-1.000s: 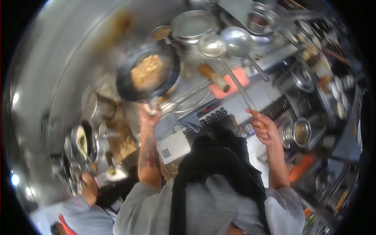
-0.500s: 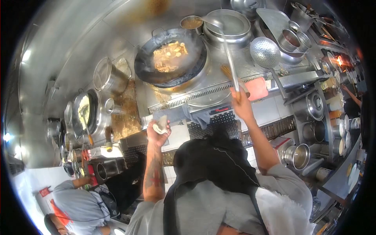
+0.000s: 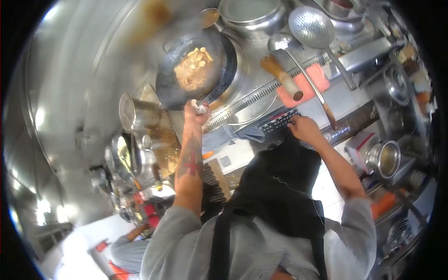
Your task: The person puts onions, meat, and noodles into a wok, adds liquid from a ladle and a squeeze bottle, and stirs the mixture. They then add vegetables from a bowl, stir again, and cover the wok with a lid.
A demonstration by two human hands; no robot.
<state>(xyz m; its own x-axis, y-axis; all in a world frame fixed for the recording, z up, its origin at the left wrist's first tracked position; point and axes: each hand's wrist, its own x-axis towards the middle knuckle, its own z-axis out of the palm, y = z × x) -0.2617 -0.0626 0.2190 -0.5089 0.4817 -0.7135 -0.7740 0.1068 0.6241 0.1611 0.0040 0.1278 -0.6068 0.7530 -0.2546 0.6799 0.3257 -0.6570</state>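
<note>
My left hand (image 3: 197,112) is closed around the near edge of the dark wok (image 3: 167,86), with a folded pale cloth (image 3: 199,107) in its grip. Sliced, brownish food (image 3: 192,70) lies in the wok, which sits off-centre to the left on its burner. My right hand (image 3: 305,129) is by the stove's front edge, just above the black apron (image 3: 280,175). Its fingers are curled together, and what they hold, if anything, is hidden. Beyond it, a long-handled ladle (image 3: 305,72) lies across the stove top and a pink cloth (image 3: 315,81), beside a bamboo brush (image 3: 284,79).
A perforated skimmer (image 3: 311,27) rests right of a large lidded pot (image 3: 252,11). A small pot of brown liquid (image 3: 209,18) stands behind the wok. At left are a strainer pot (image 3: 135,112) and another pan (image 3: 122,154). A co-worker's sleeve (image 3: 128,254) shows lower left.
My right hand has let go of the ladle, which now lies on the stove front, and moved down. My left hand has brought the cloth up to the wok's edge and gripped it. The view has turned.
</note>
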